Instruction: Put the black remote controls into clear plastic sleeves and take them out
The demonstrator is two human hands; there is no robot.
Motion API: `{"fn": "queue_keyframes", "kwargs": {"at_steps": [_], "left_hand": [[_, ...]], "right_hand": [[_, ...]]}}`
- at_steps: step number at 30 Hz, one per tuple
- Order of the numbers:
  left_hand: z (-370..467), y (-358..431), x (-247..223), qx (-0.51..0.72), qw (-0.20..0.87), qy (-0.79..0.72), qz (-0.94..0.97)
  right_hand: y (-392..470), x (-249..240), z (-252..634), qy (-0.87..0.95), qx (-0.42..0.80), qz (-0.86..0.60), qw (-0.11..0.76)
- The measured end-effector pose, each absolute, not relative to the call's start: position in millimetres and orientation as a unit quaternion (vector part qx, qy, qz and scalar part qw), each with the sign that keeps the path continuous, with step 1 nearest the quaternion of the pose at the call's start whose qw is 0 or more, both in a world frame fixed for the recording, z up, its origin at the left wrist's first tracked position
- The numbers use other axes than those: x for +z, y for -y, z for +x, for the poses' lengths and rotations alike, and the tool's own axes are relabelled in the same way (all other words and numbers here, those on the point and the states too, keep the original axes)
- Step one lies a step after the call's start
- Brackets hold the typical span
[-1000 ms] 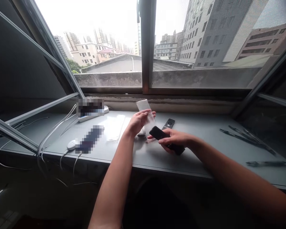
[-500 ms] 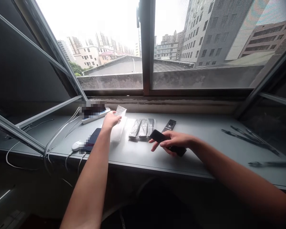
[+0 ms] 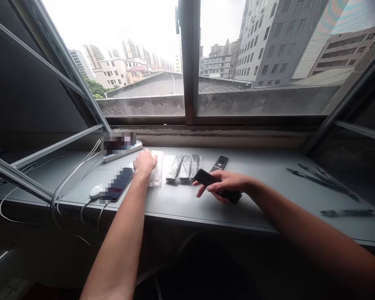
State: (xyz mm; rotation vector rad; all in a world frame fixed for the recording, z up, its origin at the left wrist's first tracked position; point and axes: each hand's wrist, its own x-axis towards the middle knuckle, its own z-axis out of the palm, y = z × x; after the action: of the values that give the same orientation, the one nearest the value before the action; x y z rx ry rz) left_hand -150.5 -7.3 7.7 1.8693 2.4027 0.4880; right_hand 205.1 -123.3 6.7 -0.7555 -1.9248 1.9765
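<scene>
My right hand is closed around a black remote control, held at a tilt above the table; part of it is hidden behind the fingers. At the left, my left hand is closed at clear plastic bags lying on the table; the fingertips are mostly hidden under the knuckles. Between the hands lie several remotes in clear wrapping, side by side. Just beyond my right hand rests a bare black remote with buttons.
A phone and a round white charger with cables lie left of my left arm. Behind them is a white power strip. Several dark pens lie at the right. A window frame rises behind the table.
My left hand has lowered, and the plastic bag that stood up from it now lies flatter. My right hand still holds the remote. The view has shifted slightly.
</scene>
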Motion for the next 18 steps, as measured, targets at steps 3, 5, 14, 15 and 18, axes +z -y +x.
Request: {"fn": "queue_keyframes", "kwargs": {"at_steps": [3, 5, 14, 15, 18], "left_hand": [[-147, 7, 5, 0.111, 0.056, -0.769, 0.627], [-144, 7, 3, 0.12, 0.077, -0.762, 0.631], [-130, 10, 10, 0.266, 0.184, -0.771, 0.548], [-124, 12, 15, 0.263, 0.181, -0.771, 0.551], [-96, 22, 29, 0.313, 0.133, -0.724, 0.601]], "right_hand": [[123, 6, 205, 0.665, 0.688, -0.255, 0.14], [123, 5, 203, 0.66, 0.688, -0.261, 0.148], [114, -10, 195, 0.542, 0.684, -0.325, 0.363], [112, -10, 194, 0.526, 0.685, -0.326, 0.385], [106, -11, 190, 0.471, 0.692, -0.321, 0.442]]}}
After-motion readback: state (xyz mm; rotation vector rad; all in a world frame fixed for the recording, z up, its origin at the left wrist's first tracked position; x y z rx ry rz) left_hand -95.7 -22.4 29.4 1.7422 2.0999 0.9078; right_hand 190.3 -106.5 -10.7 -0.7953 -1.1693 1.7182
